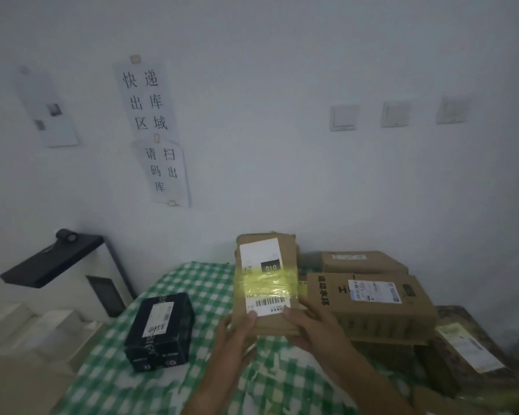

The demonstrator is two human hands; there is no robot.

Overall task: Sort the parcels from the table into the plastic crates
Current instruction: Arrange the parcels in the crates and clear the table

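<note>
Gripping noted: a brown parcel (267, 283), banded with yellow tape, is held upright above the tabletop (192, 283) by both hands. Left grip (237, 330) and right grip (307, 327) are curled round its lower end, thumbs on the label. A black parcel (159, 330) lies near the left edge; cardboard boxes (369, 301) are stacked toward the right edge.

Two bare forearms are showing in the head view, coming up from the bottom edge. No sleeves, cuffs or gloves are covering them as far as the frame reaches. Left hand (237, 330) and right hand (309, 324) are both bare, no rings, watch or wristband showing. Nails are looking short and unpainted. Lighting is dim and the picture is soft, so finer detail isn't resolving.
</note>
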